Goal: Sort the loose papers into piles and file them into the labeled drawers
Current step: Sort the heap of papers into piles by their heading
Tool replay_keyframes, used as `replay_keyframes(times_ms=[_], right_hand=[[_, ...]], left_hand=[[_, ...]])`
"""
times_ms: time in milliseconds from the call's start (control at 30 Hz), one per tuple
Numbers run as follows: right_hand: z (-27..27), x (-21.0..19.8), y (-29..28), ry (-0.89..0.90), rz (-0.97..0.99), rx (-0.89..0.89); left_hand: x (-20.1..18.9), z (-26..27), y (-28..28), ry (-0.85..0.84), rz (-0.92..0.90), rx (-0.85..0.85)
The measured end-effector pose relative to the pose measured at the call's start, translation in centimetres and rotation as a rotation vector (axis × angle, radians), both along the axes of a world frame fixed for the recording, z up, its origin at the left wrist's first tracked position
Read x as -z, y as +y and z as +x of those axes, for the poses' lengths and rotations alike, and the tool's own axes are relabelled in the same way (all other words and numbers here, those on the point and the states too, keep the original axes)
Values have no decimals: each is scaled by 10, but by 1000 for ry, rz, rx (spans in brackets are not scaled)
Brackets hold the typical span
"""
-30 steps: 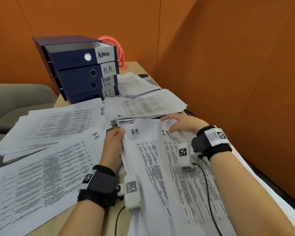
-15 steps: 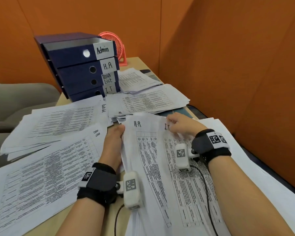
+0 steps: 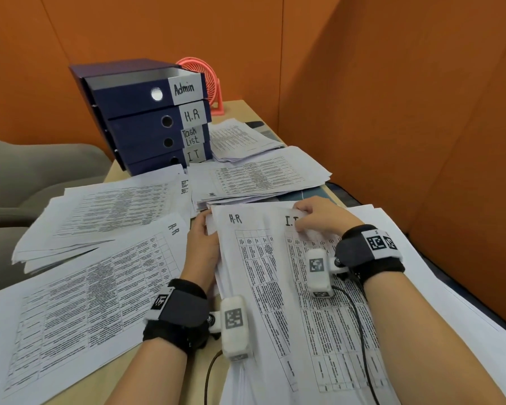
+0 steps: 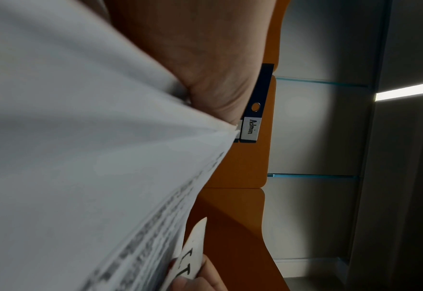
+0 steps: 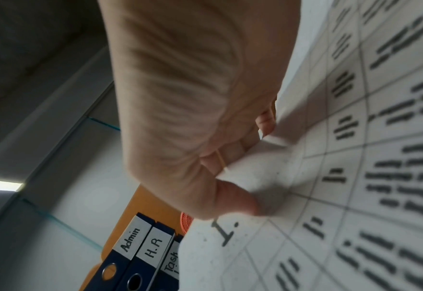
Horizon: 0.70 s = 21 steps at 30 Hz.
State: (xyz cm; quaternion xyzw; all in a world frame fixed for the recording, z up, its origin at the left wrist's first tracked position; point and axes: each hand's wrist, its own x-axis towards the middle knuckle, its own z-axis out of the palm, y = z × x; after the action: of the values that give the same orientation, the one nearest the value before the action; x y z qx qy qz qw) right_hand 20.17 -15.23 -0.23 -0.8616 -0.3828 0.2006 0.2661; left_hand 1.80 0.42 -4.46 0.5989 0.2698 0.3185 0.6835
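Note:
A thick stack of printed sheets (image 3: 254,287) lies in front of me, its top sheet marked "H-R". My left hand (image 3: 200,244) grips the stack's left edge, thumb on top; in the left wrist view the stack (image 4: 81,157) fills the left side. My right hand (image 3: 319,217) pinches the top corner of a sheet marked "I.T" (image 3: 322,311) and peels it off the stack; the right wrist view shows thumb and fingers (image 5: 237,200) pinching that sheet (image 5: 330,177). The dark blue drawer unit (image 3: 146,118) stands at the back, labelled Admin, H.R, Task List, I.T, its top drawer pulled out.
Sorted piles lie around: an "H-R" pile (image 3: 79,302) at front left, a "Task List" pile (image 3: 108,211) behind it, two more piles (image 3: 260,176) near the drawers. A pink fan (image 3: 208,80) stands behind the unit. Orange partition walls (image 3: 392,112) close the right and back.
My right hand has shifted slightly right along the top of the "I.T" sheet and lifted its corner. My left hand keeps its grip on the stack's left edge.

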Motion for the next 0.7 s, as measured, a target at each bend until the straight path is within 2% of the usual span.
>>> replay_keyframes(times_ms=[67,167,300,467,600,700], right_hand=[[2,3,1,23,102,-7],[2,3,2,70,274,-10],[-1,2,3,162,457,-32],[0,2,4,177,474,-20],[12,3,-3,-16,279,50],[23,1,-17,37,359,59]], left_hand=[[0,1,0,-2,32,-20],[-5,1,-4,-2,209,5],[-12,-2,-11,-86,144,115],[-10,-2,-11,-152,20,180],[0,0,-2,-28,72,42],[5,1,2,34,63,-74]])
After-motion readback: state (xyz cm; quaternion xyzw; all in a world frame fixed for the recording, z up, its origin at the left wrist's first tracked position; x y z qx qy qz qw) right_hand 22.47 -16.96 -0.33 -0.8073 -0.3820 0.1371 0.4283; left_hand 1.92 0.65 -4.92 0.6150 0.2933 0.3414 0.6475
